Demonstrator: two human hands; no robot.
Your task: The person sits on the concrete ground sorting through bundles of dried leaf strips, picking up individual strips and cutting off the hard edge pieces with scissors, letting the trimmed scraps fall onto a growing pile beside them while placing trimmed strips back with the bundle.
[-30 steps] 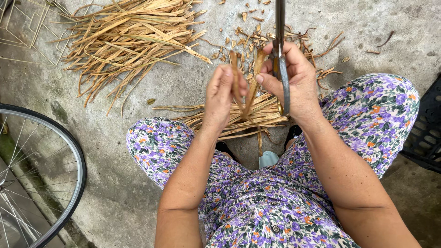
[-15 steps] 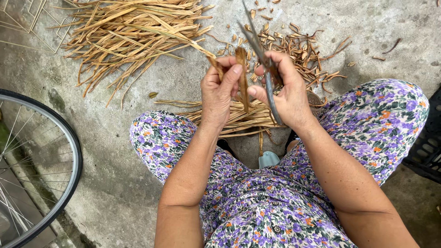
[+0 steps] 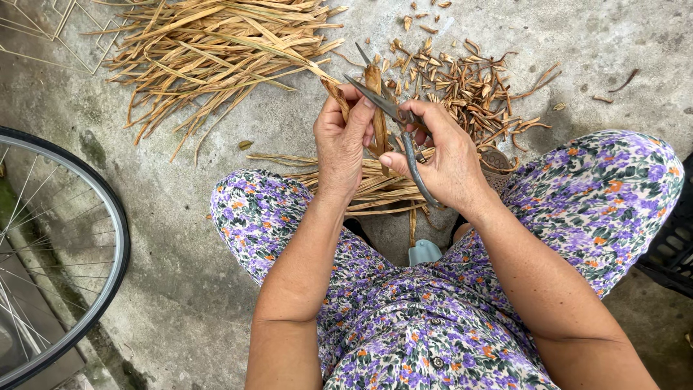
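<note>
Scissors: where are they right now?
Head view, centre top: the scissors are in the right hand, blades open around the dried leaf strip that the left hand holds, above the person's knees.

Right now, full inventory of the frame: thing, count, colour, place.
scissors: one, dark metal, in right hand, blades open at the strip
dry leaf strip: one, tan, pinched upright in left hand
long dry leaves: one pile, straw yellow, upper left on concrete floor
cut bits: one scatter, brown, upper right of hands
leaf bundle: one, tan, under hands between knees
bicycle wheel: one, black tyre, left edge
black crate: one, right edge
left hand: holds strip
right hand: grips scissors
</note>
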